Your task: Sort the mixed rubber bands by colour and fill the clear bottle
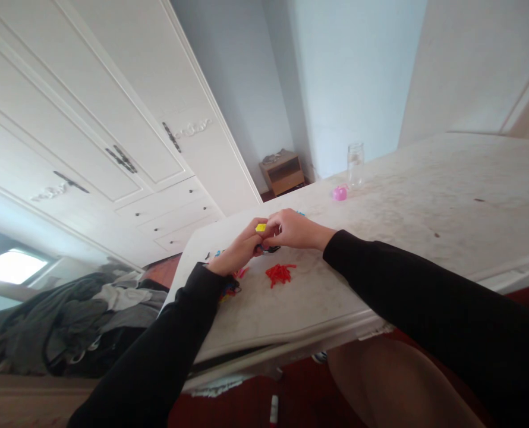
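Both hands meet over the white table point(309, 309), fingers bent in a pinch. Between them shows a small yellow piece point(261, 227), its kind too small to tell. My left hand point(240, 249) grips it from the left, and my right hand point(293, 229) closes on it from the right. Dark small items point(271, 249) lie just under the fingers, partly hidden. Nearer to me is a pile of thin red pieces point(280, 274). Beside my left wrist lies a mixed heap of small coloured pieces point(231, 286), partly covered by the sleeve.
A clear glass jar point(355, 166) stands at the table's far edge, with a pink round object point(340, 193) in front of it. Dark clothes point(81, 321) are heaped at the left. Beyond are a white wardrobe point(113, 119) and a small wooden nightstand point(283, 173).
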